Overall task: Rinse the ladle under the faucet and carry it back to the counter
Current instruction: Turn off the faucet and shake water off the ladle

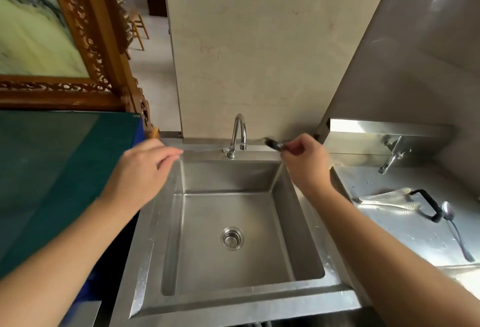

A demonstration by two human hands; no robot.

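While the right hand [305, 163] is raised beside the faucet [239, 132], its fingers [293, 148] are curled shut around a dark handle end [275, 144], which appears to belong to the ladle. The rest of the ladle is blurred, and its bowl cannot be made out, so its position relative to the spout cannot be confirmed. The left hand [141, 170] hovers over the left rim of the sink [233, 298], fingers [168, 154] loosely spread and holding nothing, pointing toward the faucet lever [228, 151]. No water stream is visible.

Probable faults from this position:
- A grip this near the handle end gives poor control; the ladle may swing and strike the spout.
- Opening the lever too far may splash water onto the worktop [415, 235], where a spoon [453, 225] and other utensils [389, 199] lie.
- A wet handle may slip during the carry back.
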